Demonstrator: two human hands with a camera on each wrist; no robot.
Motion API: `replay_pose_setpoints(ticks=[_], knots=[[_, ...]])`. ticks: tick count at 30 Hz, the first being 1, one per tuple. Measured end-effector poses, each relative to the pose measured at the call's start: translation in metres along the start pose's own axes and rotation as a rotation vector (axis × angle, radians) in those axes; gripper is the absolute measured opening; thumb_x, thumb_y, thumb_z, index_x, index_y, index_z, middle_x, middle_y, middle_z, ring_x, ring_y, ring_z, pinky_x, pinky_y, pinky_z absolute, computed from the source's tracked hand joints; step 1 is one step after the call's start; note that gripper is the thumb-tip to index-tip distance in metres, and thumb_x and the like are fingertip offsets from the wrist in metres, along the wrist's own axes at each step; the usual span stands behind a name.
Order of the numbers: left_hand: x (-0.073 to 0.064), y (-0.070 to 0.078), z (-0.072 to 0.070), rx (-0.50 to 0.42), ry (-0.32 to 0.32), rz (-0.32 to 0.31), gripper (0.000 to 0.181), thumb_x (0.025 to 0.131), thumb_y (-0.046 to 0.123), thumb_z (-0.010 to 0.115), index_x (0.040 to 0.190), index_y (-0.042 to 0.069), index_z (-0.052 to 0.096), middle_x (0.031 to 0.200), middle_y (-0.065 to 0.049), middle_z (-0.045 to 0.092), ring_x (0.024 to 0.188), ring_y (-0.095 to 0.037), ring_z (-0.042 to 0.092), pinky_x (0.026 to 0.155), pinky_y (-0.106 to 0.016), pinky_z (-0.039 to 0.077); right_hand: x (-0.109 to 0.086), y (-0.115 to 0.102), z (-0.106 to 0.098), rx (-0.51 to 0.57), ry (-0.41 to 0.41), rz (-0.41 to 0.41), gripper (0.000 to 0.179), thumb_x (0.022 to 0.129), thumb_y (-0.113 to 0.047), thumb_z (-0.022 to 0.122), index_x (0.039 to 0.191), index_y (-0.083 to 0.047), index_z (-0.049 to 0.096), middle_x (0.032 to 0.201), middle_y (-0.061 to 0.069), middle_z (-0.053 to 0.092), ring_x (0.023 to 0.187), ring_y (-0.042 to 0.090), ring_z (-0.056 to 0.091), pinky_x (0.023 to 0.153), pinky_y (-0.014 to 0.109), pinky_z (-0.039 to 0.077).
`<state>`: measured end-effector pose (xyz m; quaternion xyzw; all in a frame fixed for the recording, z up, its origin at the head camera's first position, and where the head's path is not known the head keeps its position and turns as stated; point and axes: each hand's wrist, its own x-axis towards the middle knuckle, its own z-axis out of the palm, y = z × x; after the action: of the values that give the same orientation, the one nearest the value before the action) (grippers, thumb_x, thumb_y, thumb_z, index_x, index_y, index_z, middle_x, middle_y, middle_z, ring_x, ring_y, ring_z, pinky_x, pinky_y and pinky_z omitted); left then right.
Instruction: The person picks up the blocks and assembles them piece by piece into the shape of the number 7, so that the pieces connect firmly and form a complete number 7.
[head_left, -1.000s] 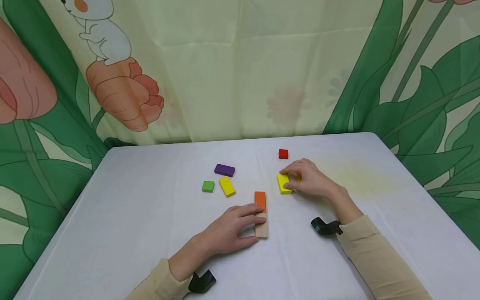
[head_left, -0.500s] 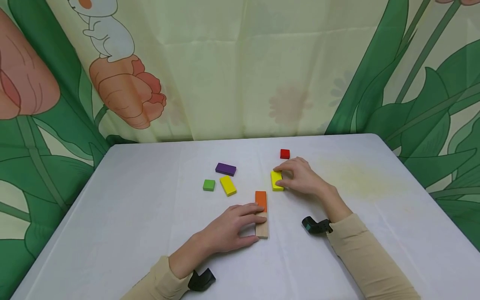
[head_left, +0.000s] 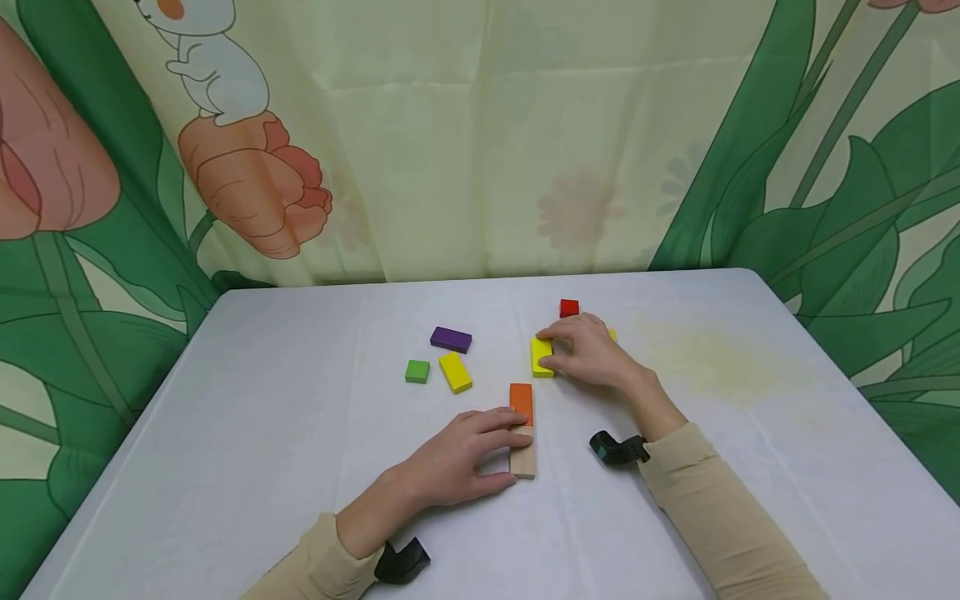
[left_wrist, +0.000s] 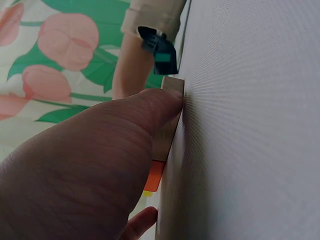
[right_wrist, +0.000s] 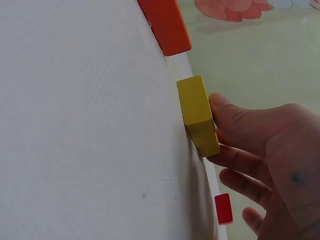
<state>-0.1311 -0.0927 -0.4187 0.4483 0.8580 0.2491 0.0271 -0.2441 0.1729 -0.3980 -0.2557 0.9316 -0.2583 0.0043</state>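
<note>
In the head view, the left hand [head_left: 457, 458] rests its fingers across an orange block [head_left: 521, 397] and a plain wooden block [head_left: 523, 463] lying end to end. Its thumb touches the near end of the wooden block, seen up close in the left wrist view. Farther back, the right hand [head_left: 588, 352] pinches a yellow block [head_left: 541, 357] between thumb and fingers. This block is just beyond the orange one and slightly right of it. The right wrist view shows the yellow block [right_wrist: 196, 107] low over the white cloth, its long side against the thumb.
Left of centre lie a purple block [head_left: 451, 339], a second yellow block [head_left: 455, 372] and a small green block [head_left: 417, 372]. A red block [head_left: 569, 308] sits behind the right hand, and a yellow sliver [head_left: 612, 334] peeks out beside it. A printed curtain [head_left: 465, 167] hangs behind the table.
The right hand has slid the yellow block leftward and slightly away, bringing it closer to the orange block. A yellow edge has come into view behind that hand. The left hand has stayed put.
</note>
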Motion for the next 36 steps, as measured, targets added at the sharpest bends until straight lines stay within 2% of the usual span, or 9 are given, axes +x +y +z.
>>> replay_pose_setpoints(ticks=[8, 12, 36], knots=[[0.000, 0.000, -0.001, -0.013, 0.001, 0.001, 0.045, 0.093, 0.031, 0.075, 0.135, 0.019, 0.066, 0.148, 0.002, 0.051, 0.140, -0.014, 0.040, 0.114, -0.041, 0.034, 0.006, -0.003, 0.005, 0.044, -0.004, 0.028, 0.043, 0.090, -0.022, 0.077, 0.127, -0.003, 0.069, 0.126, 0.011, 0.067, 0.120, 0.031, 0.054, 0.108, 0.054, 0.035], [0.000, 0.000, -0.001, -0.013, 0.001, 0.004, 0.045, 0.093, 0.031, 0.074, 0.135, 0.019, 0.066, 0.148, 0.001, 0.050, 0.141, -0.014, 0.040, 0.114, -0.041, 0.033, 0.008, -0.005, 0.008, 0.085, -0.013, 0.059, 0.044, 0.090, -0.023, 0.077, 0.129, -0.004, 0.068, 0.128, 0.011, 0.064, 0.122, 0.030, 0.053, 0.107, 0.050, 0.039], [0.000, -0.001, 0.000, -0.021, 0.008, 0.008, 0.045, 0.092, 0.031, 0.076, 0.134, 0.019, 0.066, 0.147, 0.002, 0.051, 0.140, -0.013, 0.040, 0.113, -0.041, 0.034, 0.012, -0.018, 0.014, 0.097, -0.057, 0.032, 0.044, 0.090, -0.025, 0.077, 0.129, -0.008, 0.068, 0.128, 0.008, 0.065, 0.123, 0.028, 0.053, 0.109, 0.048, 0.039]])
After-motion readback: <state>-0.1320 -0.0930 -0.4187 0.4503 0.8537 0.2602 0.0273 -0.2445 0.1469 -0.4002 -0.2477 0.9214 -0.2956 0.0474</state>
